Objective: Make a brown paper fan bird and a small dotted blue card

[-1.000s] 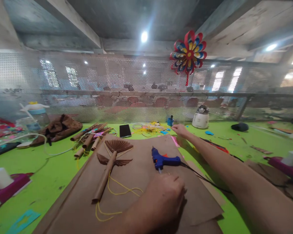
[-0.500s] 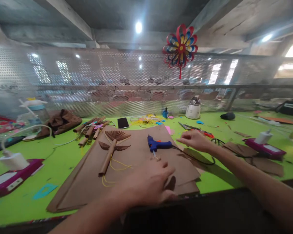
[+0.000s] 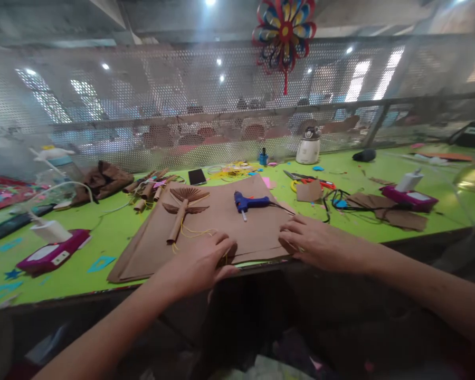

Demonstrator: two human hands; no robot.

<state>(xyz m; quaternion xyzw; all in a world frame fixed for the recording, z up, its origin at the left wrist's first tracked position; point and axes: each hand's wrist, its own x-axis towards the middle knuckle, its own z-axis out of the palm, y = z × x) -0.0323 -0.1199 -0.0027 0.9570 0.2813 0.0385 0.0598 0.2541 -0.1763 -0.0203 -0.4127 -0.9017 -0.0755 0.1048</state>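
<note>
A stack of brown paper sheets (image 3: 217, 208) lies at the table's front edge. My left hand (image 3: 200, 261) rests over its front edge, fingers bent, thumb apart, gripping nothing that I can see. At the stack's right front corner my right hand (image 3: 316, 240) has its fingers curled round the paper's edge. A blue glue gun (image 3: 247, 201) lies on the paper between and beyond my hands, with a white glue stick poking out. To its left lies a brown rolled-paper figure (image 3: 179, 221) with pleated fan pieces and yellow string (image 3: 192, 230).
Rolled paper tubes (image 3: 144, 198) and a phone (image 3: 197, 177) lie behind the stack. Scissors (image 3: 314, 181), a brown card piece (image 3: 309, 191) and black cable (image 3: 332, 203) are at right. Purple power strips (image 3: 57, 250) flank the workspace. A perforated screen (image 3: 162, 105) stands behind.
My right hand has come back toward me from beside the cable to the paper's front right corner, uncovering a card piece. My left hand has moved left. The view has tilted down.
</note>
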